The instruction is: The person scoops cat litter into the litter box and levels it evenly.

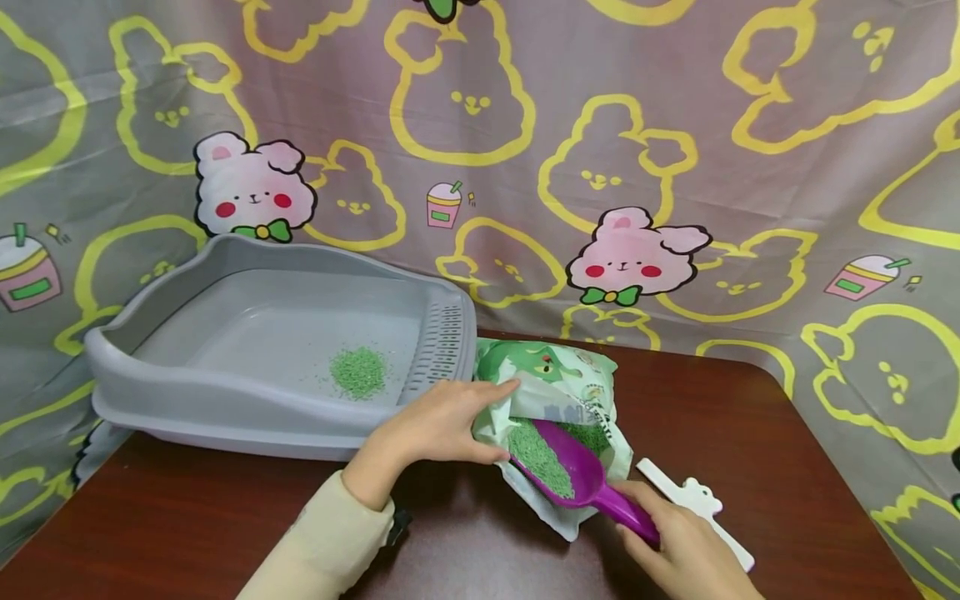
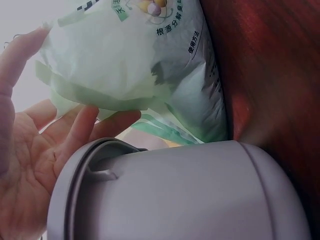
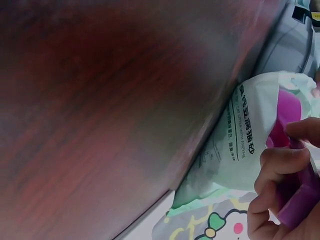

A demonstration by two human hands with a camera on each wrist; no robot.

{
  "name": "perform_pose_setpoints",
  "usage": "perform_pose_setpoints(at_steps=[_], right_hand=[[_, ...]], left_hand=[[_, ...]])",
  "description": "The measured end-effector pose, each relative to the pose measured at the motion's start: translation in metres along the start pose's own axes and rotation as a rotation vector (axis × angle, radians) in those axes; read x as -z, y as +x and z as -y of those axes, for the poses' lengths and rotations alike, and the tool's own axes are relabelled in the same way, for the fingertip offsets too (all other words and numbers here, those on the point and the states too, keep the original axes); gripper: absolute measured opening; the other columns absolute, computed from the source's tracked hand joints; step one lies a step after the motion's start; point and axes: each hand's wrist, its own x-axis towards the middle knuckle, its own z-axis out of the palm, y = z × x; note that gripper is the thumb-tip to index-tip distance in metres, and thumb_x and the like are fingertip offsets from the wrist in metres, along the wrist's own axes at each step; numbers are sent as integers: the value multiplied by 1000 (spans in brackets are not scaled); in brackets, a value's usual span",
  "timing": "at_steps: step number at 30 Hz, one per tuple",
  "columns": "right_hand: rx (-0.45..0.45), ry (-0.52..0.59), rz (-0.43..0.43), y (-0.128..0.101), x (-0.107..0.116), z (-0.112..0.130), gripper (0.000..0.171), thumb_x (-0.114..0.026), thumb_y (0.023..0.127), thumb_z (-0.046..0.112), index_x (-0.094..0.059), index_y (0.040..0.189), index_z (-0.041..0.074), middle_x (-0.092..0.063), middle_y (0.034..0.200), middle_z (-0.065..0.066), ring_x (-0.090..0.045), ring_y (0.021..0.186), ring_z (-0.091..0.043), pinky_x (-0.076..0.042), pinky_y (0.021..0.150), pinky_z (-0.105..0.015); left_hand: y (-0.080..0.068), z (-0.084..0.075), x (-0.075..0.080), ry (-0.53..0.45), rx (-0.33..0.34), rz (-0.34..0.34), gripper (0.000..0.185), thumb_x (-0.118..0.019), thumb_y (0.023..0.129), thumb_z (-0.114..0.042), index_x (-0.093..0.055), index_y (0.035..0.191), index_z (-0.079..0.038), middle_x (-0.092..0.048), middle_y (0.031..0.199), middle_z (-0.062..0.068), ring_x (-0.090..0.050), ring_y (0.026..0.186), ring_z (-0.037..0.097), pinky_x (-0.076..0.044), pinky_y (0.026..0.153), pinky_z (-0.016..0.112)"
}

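A pale green bag of cat litter lies on the table with its mouth toward me, green pellets showing inside. My right hand grips the handle of a purple scoop, whose bowl sits in the bag's mouth with green pellets in it. At the left side of that mouth, my left hand holds the bag's edge between thumb and fingers. The left wrist view shows fingertips against the bag. In the right wrist view, fingers curl round the scoop handle.
A grey litter box stands on the left, with a small pile of green pellets on its floor and a slotted step on its right side. A flat white plastic piece lies right of the bag. Patterned cloth hangs behind the table.
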Motion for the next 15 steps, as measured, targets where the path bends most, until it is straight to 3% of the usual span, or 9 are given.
perform_pose_setpoints(at_steps=[7,15], right_hand=[[-57,20,83,-1,0,-1,37,-80,78,23,-67,112,27,-38,64,20,-35,57,5,-31,52,-19],[-93,72,216,-6,1,-7,29,-75,85,29,-63,112,30,-39,64,17,-35,54,4,-31,48,-19]], left_hand=[[-3,2,-1,0,-6,-17,90,-75,80,-52,-38,154,-19,-52,149,5,-55,132,24,-45,108,43],[-1,4,-1,2,-20,-13,89,-75,80,-52,-37,155,-19,-53,149,4,-58,128,22,-48,104,44]])
